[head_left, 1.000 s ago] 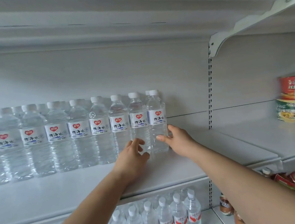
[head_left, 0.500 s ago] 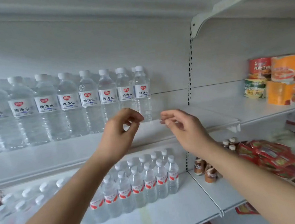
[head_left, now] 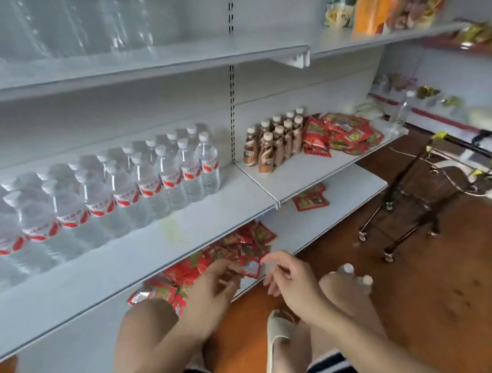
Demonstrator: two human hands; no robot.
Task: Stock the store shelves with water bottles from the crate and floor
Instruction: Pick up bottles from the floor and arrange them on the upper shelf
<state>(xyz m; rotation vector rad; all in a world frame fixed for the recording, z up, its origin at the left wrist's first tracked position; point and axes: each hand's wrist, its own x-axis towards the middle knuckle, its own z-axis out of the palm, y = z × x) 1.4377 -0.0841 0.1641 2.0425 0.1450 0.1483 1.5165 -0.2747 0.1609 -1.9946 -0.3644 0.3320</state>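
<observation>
Left grip (head_left: 214, 289), right grip (head_left: 290, 281) empty, now below upper shelf (head_left: 141, 63)

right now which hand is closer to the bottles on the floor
Right. The right hand hovers just left of the floor bottles; the left hand is farther left, by the red packets.

White shelving, red labels, warm brown floor

The shelves (head_left: 144, 262) are pale grey-white. The water bottles (head_left: 150, 182) are clear with white caps and red-and-white label bands. Beside them stand brown drink bottles (head_left: 277, 145) with cream caps and glossy red packets (head_left: 340, 134). Orange packs (head_left: 369, 9) sit higher up. The floor (head_left: 438, 289) is reddish-brown wood, the slipper (head_left: 276, 331) off-white, and the shorts (head_left: 326, 365) striped dark navy and white.
</observation>
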